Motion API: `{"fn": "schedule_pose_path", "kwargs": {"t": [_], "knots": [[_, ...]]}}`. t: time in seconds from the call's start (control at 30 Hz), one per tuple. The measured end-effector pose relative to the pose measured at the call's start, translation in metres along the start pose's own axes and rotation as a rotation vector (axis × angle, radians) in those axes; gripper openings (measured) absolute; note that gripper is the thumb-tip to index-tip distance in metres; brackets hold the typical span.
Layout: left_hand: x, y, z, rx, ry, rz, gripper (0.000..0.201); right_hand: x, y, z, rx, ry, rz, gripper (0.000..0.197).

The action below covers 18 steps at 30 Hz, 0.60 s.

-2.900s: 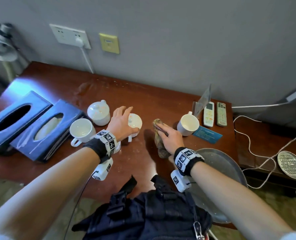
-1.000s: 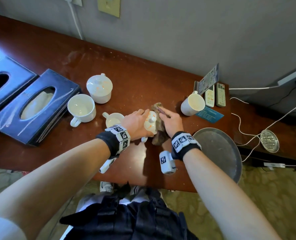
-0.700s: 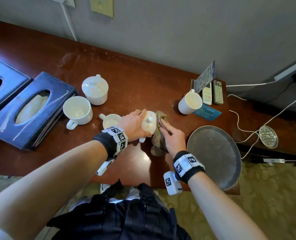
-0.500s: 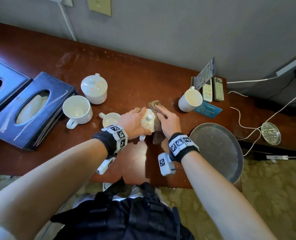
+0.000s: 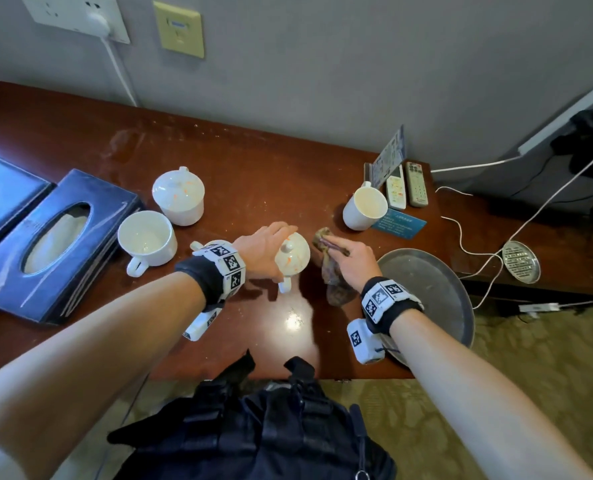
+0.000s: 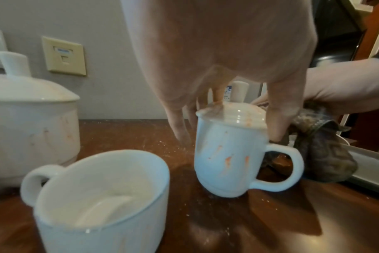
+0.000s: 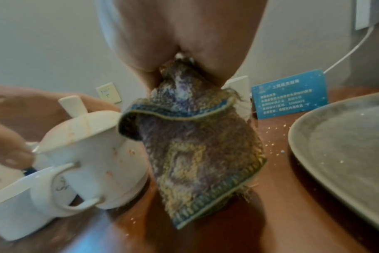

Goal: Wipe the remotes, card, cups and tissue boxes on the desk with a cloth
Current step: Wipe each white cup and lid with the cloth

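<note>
Lidded cup point(image 5: 292, 255): upright on the table point(image 5: 253, 161), handle toward the person, white with orange smears.
Left hand point(image 5: 261, 251): grip around the cup's lid.
Right hand point(image 5: 353, 262): grip holding the cloth point(image 5: 333, 276).

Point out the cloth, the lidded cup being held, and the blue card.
cloth point(image 7: 190, 154), right wrist view, on the middle of its hanging knit face.
lidded cup point(image 6: 223, 159), left wrist view, on its stained side wall.
blue card point(image 5: 399, 224), head view, on the middle of its printed face.

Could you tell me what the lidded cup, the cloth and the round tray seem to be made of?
Lidded cup: glazed white ceramic, likely; glossy, with orange stains.
Cloth: woven or knitted fabric; looped texture, frayed edge.
Round tray: probably dull metal; matte grey with a raised rim.
</note>
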State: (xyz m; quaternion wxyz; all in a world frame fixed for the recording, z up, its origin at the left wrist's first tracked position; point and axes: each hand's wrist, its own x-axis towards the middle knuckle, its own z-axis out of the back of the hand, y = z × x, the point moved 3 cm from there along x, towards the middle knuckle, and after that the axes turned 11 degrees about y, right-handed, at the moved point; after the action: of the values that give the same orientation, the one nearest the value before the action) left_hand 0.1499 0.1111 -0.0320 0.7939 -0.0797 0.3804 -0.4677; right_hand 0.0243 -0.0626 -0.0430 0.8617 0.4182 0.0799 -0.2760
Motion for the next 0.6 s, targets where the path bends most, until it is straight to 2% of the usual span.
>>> {"fn": "schedule_pose_path", "kwargs": {"t": [0.1,0.27,0.33,0.6], "knots": [[0.000,0.002,0.006,0.046,-0.027,0.011,0.097,-0.001,0.009,-0.008,0.093,-0.028,0.007,0.032],[-0.004,0.004,-0.004,-0.015,-0.136,0.078,0.096,0.000,0.034,-0.026,0.329,-0.054,0.046,0.045],[-0.005,0.004,-0.007,-0.062,-0.161,0.081,0.096,-0.003,0.043,-0.041,0.386,-0.050,0.058,0.042],[-0.008,0.003,-0.007,-0.103,-0.184,0.078,0.094,-0.038,0.035,-0.071,0.435,-0.112,0.090,0.044]]}}
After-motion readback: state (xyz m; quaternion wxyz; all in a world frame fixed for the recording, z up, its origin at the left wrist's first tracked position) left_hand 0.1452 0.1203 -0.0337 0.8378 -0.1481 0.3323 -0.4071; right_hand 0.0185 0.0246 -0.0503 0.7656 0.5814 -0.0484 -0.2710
